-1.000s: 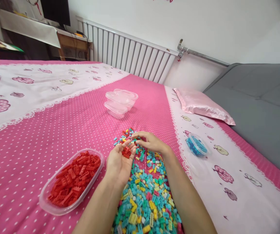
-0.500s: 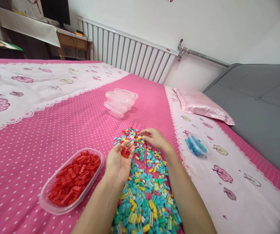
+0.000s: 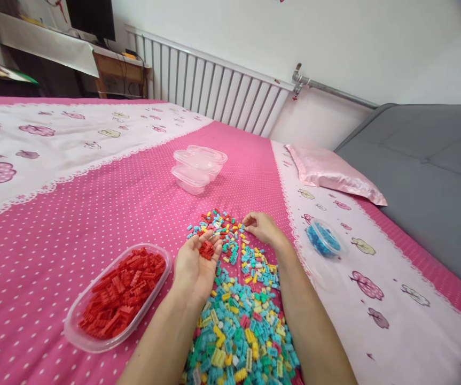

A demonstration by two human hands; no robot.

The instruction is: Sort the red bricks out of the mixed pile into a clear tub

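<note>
Palm up and cupped, my left hand [image 3: 194, 266] holds several small red building bricks [image 3: 206, 249]. My right hand [image 3: 263, 227] is at the far right edge of the loose brick pile, fingers bent and tips drawn together near the bricks; whether a brick is between them is too small to tell. Between my forearms spreads a pile of mixed bricks [image 3: 250, 326], mostly turquoise, yellow and green, narrowing to a scatter with red pieces beyond my left hand. Left of my left forearm stands a clear plastic tub [image 3: 72, 327] filled with red bricks [image 3: 124, 291].
Several clear plastic containers [image 3: 198, 160] sit stacked further up the pink dotted bedspread [image 3: 134, 206]. To the right is a tub of blue bricks [image 3: 323, 239], with a transparent lid [image 3: 326, 275] beside it. A pink pillow [image 3: 334, 174] lies against the grey headboard [image 3: 426, 187].
My right hand has shifted a little to the right over the scattered bricks, its fingers drawing closer together. My left hand stays in place with the red bricks.
</note>
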